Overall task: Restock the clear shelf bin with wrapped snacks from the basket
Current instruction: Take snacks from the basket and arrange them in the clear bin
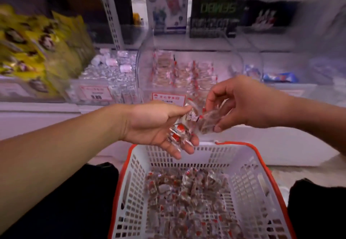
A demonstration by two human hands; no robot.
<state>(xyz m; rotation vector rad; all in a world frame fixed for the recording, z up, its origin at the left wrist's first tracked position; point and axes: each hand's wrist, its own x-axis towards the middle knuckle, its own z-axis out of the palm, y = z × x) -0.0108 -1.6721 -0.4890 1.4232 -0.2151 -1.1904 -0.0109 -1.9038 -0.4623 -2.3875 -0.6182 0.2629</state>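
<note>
Both hands met above the basket (247, 165), just in front of the shelf: the left hand (159, 126), palm up with fingers loosely cupped, cradled a small clutch of wrapped snacks (179, 132), while the right hand (241, 104) pinched one clear-wrapped piece (206, 122) between thumb and fingertips, apparently lifting it from the left hand's pile, though motion blur made the exact contact hard to read. The step in hand looked like the transfer from basket to bin, with the stock gathered and not yet placed. The next move would likely call for carrying the pinched piece forward and up over the bin's front lip and setting it among those already there. The white lattice basket with its orange rim sat lowest and nearest, its floor covered in a loose heap of red-and-clear packets. Behind the hands, the clear shelf bin (144, 70) stood partly filled with matching wrappers. Its neighbouring bin (84, 83) to the left held silvery-white wrapped pieces.
</note>
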